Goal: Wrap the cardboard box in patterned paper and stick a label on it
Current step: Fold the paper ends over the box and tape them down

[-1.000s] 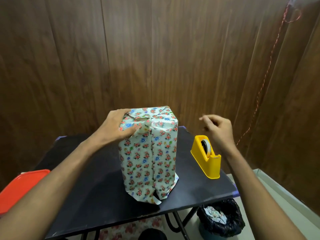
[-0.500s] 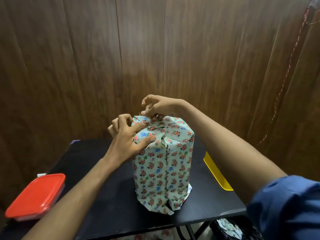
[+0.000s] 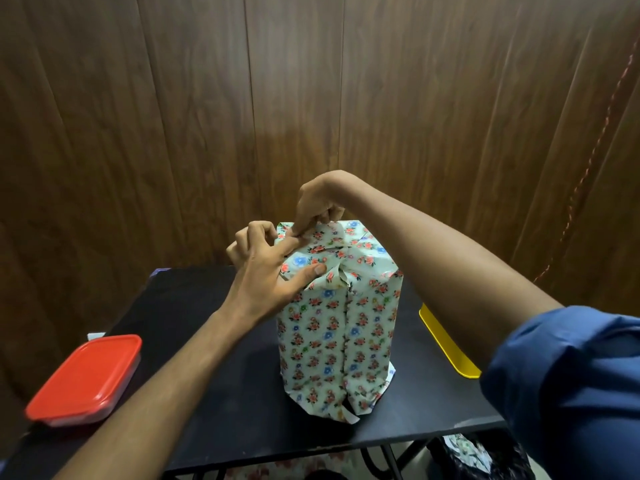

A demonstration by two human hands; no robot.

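Head view: box (image 3: pixel 337 327) stood upright at centre of black table (image 3: pixel 214 386), fully covered w/ floral paper, loose folds bunched at top. Left hand (image 3: pixel 263 271) lay on top-left corner, thumb & index straight, pressing the folds down; other fingers curled. Right hand (image 3: pixel 317 206) reached over from behind, fingertips pinching a paper flap at top edge. Red-lidded container (image 3: pixel 86 379) sat near table's left edge; yellow tape dispenser (image 3: pixel 450 348) to the right, mostly hidden by right arm.
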